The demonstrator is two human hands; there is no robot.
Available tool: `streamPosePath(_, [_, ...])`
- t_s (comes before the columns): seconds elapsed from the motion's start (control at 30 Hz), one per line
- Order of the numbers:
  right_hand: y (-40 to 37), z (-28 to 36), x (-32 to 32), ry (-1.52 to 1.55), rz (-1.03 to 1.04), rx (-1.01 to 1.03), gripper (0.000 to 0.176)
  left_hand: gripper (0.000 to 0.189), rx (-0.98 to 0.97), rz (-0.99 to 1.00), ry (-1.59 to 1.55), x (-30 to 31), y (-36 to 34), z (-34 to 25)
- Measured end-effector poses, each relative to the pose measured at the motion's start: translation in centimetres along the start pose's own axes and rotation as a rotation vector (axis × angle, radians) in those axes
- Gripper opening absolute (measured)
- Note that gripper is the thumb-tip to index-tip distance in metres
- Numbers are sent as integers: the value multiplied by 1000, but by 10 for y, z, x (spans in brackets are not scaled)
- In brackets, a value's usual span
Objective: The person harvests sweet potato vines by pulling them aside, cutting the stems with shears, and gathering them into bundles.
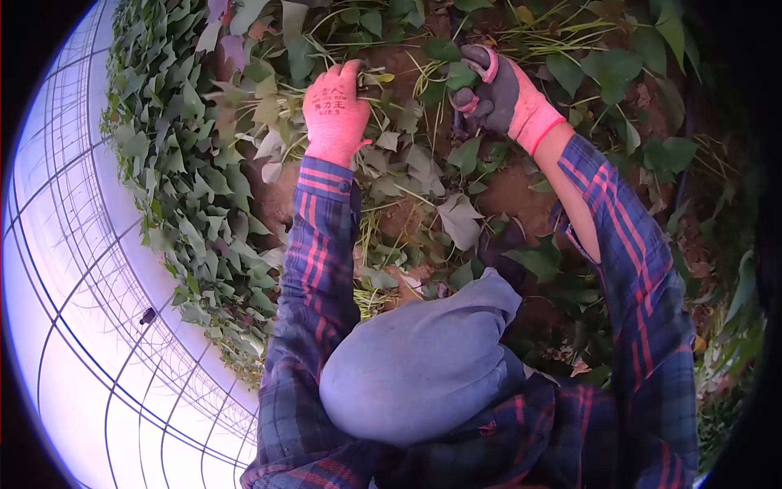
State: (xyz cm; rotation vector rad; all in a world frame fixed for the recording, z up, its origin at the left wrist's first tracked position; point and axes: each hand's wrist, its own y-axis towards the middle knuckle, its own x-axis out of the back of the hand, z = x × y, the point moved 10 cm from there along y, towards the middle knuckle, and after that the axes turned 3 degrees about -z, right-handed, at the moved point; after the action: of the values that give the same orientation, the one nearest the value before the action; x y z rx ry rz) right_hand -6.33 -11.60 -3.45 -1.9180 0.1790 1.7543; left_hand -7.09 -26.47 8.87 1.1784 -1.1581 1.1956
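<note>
My left hand (336, 112), in a pink work glove with dark printing on its back, is closed around a bunch of thin vine stems (285, 96). Leaves hang from the stems on its left side. My right hand (498, 91) wears a pink glove with a dark grey palm coating, and its palm side shows. Its fingers are loosely curled, with a gap between them and the thumb. A green leaf (462, 76) appears at that gap; I see no firm grip on it. Long pale green stems (542, 50) lie just beyond this hand.
Leafy vines spread over brown soil (517, 191) around both hands. A dense bank of leaves (183, 187) runs along the left, beside a pale translucent wall with a dark grid (90, 269). My knee in blue-grey cloth (415, 367) rises between my plaid sleeves.
</note>
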Motion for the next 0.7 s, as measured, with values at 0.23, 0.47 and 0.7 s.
streamPosePath(0.23, [-12, -19, 41, 41, -420, 12, 13, 47, -545, 253, 305, -123, 71, -69])
streamPosePath(0.47, [-20, -19, 44, -4, -350, 80, 21, 31, -503, 446, 390, -133, 58, -75])
streamPosePath(0.7, [-32, -14, 31, -230, -418, 79, 19, 37, -278, 201, 31, -100, 48, -50])
